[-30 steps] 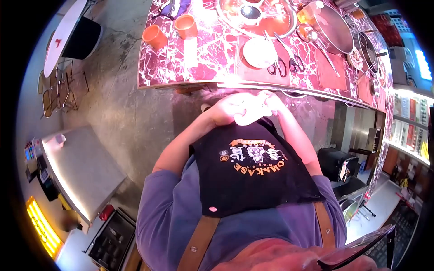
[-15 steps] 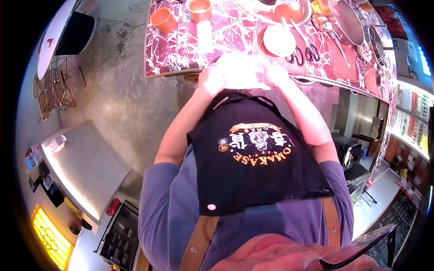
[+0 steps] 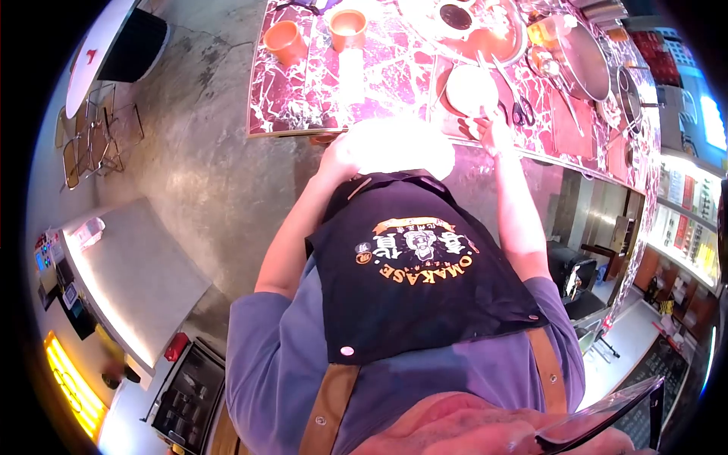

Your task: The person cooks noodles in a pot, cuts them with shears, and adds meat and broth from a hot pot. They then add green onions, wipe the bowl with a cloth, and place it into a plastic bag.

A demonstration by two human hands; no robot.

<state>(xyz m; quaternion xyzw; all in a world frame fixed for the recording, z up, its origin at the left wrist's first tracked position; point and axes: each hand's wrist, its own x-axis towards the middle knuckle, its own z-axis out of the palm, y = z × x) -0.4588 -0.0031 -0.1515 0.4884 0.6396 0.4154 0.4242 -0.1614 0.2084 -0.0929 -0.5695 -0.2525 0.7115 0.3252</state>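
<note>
My left hand grips the left side of a wide, rounded white thing held at the table's front edge, just above my apron. Glare washes out its surface, and I cannot tell its kind. My right hand is off that thing, over the table edge, with its fingers apart. Its fingertips are right at the near rim of a white bowl. Beside them lie black-handled scissors, their blades pointing away and one handle loop partly covered by the hand.
Two orange-brown cups stand at the far left of the marbled table. A large round tray is at the back. To the right are a big metal pan and utensils. A grey counter stands to my left.
My right hand has let go of the white thing and moved right to the bowl and scissors. My left hand keeps the white thing, now lower and nearer to me.
</note>
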